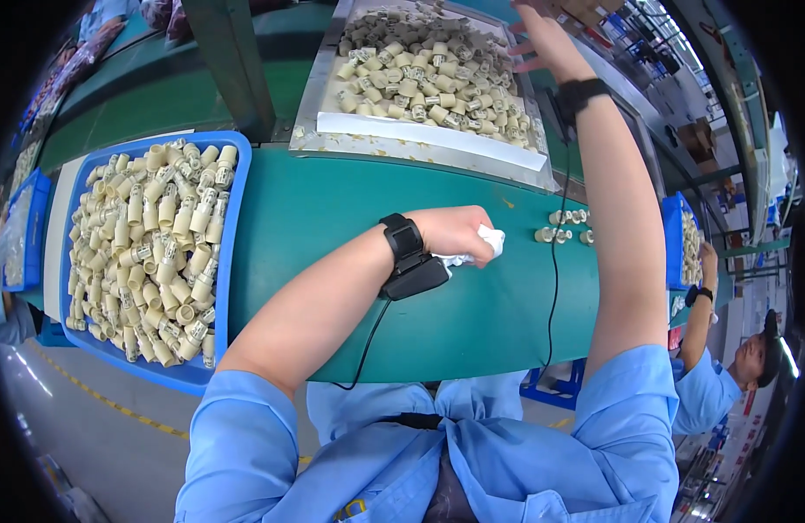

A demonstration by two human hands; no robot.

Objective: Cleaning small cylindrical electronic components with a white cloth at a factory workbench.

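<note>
My left hand (455, 231) is closed round a crumpled white cloth (492, 239) above the green work table (315, 218). At the far right my right hand (549, 42) reaches past the right edge of the metal tray (402, 150). Its fingers are spread, and nothing shows in them. Inside the tray lies a heap of cream cylindrical parts (420, 78), some showing clear or metallic ends. Several similar small parts (555, 234) stand in short rows on the table, between my left hand and my right forearm.
On the left a blue bin (231, 227) is full of the same cream parts. A metal post (231, 65) rises behind it. Cables (555, 296) run from both wrist devices. To the right, a co-worker (725, 383) in blue reaches toward another blue bin (673, 244).
</note>
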